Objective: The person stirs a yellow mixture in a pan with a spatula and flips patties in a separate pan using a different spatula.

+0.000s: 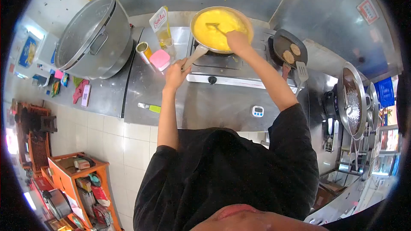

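My left hand is closed around the pale handle of a frying pan on the left side of the stove. Thick, bright yellow mixture, like beaten egg, fills the pan. Over the pan's right side, my right hand grips a spatula whose flat head lies in the yellow mixture; its handle is mostly hidden by the hand. To the right, a square dark pan holds browned round patties. A slotted turner rests beside that pan.
Left of the stove stand an oil pouch, a can and a pink-lidded container. A timer and a green-handled knife lie on the steel counter. A large pot stands at far left.
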Motion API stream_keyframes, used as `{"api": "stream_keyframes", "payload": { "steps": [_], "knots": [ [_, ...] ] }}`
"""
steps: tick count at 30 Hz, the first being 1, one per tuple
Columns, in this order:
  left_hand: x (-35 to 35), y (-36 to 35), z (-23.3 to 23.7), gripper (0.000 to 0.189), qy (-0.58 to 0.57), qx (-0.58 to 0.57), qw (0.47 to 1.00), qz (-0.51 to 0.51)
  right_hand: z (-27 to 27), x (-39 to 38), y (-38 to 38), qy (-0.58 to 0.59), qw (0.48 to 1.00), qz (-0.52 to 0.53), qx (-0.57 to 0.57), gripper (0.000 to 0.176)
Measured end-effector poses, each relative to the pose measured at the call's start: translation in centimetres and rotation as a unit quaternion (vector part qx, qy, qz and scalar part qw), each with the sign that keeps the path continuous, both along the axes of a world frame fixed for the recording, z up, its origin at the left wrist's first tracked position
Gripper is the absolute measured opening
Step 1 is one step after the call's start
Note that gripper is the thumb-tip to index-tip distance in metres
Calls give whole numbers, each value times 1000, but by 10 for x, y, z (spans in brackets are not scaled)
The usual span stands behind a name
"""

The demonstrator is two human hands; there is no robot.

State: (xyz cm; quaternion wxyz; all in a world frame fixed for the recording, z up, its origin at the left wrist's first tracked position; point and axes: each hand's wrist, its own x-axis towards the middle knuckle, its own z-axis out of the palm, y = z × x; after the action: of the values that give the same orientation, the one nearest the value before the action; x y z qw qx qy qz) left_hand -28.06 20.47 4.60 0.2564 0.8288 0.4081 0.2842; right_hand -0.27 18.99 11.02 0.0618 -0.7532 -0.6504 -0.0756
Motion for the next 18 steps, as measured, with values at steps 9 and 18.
{"api": "stream_keyframes", "payload": {
  "steps": [9, 18],
  "knots": [
    [1, 0, -2, 37, 8, 4, 1000, 23, 99, 16, -70, 10, 983, 89, -160, 24],
    [2, 0, -1, 36, 1, 6, 999, 33, 127, -3, -98, -32, 976, 75, -201, 20]
  ]
}}
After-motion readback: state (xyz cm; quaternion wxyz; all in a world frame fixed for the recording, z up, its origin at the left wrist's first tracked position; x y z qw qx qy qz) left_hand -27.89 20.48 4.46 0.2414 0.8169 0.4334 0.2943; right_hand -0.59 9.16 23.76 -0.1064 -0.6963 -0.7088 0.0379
